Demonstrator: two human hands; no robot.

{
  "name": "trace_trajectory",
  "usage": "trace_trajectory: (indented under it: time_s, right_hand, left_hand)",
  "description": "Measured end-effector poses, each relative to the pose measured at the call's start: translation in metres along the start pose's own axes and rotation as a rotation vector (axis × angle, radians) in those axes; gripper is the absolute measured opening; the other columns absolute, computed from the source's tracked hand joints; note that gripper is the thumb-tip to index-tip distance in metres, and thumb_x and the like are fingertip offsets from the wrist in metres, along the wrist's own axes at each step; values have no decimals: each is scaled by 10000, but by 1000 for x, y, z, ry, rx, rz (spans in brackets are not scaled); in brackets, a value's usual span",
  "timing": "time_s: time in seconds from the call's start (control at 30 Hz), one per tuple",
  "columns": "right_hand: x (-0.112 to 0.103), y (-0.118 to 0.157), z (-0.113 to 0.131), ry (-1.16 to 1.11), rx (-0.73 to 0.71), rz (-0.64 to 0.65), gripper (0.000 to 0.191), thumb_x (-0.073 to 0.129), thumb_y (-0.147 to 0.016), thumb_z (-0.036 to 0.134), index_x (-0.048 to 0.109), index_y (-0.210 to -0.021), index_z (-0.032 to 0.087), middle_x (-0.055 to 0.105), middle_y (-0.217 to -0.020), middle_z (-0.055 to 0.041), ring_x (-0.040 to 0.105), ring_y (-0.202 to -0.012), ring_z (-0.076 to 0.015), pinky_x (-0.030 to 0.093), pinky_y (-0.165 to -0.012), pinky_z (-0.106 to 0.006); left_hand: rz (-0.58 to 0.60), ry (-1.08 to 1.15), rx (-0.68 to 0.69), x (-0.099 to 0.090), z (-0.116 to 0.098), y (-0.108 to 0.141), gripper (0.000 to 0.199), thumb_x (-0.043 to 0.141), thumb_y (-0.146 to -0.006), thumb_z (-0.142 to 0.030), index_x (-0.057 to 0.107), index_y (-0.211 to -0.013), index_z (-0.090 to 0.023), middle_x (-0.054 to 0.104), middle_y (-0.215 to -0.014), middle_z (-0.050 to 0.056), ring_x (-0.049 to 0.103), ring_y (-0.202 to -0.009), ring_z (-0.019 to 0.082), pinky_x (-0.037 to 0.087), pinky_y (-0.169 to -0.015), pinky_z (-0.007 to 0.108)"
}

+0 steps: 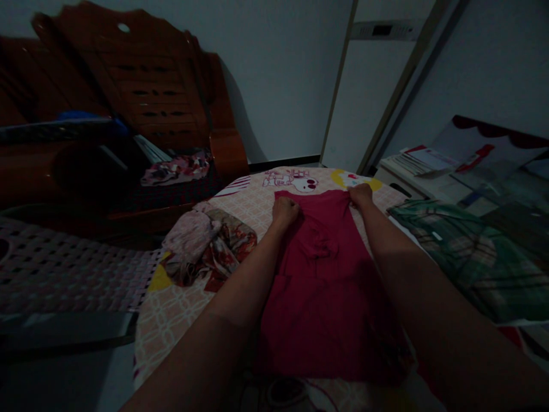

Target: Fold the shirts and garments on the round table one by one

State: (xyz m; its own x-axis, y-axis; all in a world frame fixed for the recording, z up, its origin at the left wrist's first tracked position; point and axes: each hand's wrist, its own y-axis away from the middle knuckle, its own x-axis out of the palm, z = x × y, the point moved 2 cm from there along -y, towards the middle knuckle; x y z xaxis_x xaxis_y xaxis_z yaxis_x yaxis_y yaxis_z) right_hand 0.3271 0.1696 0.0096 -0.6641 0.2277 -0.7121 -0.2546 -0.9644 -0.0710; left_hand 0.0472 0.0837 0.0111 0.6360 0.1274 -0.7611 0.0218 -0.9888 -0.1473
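Note:
A dark pink garment [315,326] lies spread lengthwise on the table [165,326], with a bunched fold near its middle. My left hand [285,213] is closed at its far left corner, fingers curled onto the cloth. At the far right corner, my right hand [360,194] pinches the fabric's edge. The far edge runs between both hands. Just left of my left forearm sits a heap of crumpled clothes, one pale pink [191,234] and one brown and red patterned [229,243].
A green plaid cloth [467,246] lies to the right, by a desk with papers [429,160]. Behind on the left stands a carved wooden chair [150,86] with a patterned cloth [178,169] on its seat. A woven chair [81,263] stands close on the left.

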Motion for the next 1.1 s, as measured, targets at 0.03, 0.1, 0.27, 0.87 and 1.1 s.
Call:
trace_trajectory:
  time_s: [0.03, 0.1, 0.27, 0.87, 1.1]
  right_hand:
    - [-1, 3, -3, -72, 98, -16, 299, 552, -872, 322, 748, -929, 104, 627, -532, -81, 666, -536, -248, 557, -546, -345]
    - [-4, 9, -9, -205, 207, -31, 267, 562, -830, 281, 738, -954, 124, 606, -516, -35, 610, -448, -186, 527, -482, -289]
    - [-14, 22, -9, -134, -53, 55, 339, 556, -709, 166, 763, -976, 145, 691, -656, -27, 632, -557, -155, 555, -596, -280]
    - [-19, 25, 38, 707, -360, 144, 176, 684, -831, 192, 769, -973, 130, 706, -1152, -177, 643, -1086, -305, 489, -885, -330]
    - [-8, 32, 24, 855, -374, 112, 371, 434, -979, 181, 690, -1241, 120, 647, -1281, -217, 624, -1165, -317, 470, -946, -393]
  left_hand:
    - [-1, -7, 3, 0, 0, 0, 225, 598, -816, -198, 785, -700, -150, 736, -702, 89, 663, -730, 212, 464, -693, 282]
    - [-3, -19, 4, 1, 1, 0, 224, 600, -817, -209, 786, -707, -149, 736, -705, 90, 659, -723, 208, 462, -685, 278]
    - [13, -20, -1, 1, 1, -1, 242, 587, -826, -224, 797, -725, -157, 749, -734, 88, 666, -730, 208, 463, -677, 274]
    - [-42, 218, -63, -1, 2, -1, 236, 572, -791, -240, 761, -675, -160, 683, -614, 39, 624, -678, 176, 446, -632, 249]
    - [-20, 163, -91, -3, 0, 0, 259, 545, -781, -250, 765, -701, -139, 650, -602, 26, 608, -664, 162, 427, -610, 232]
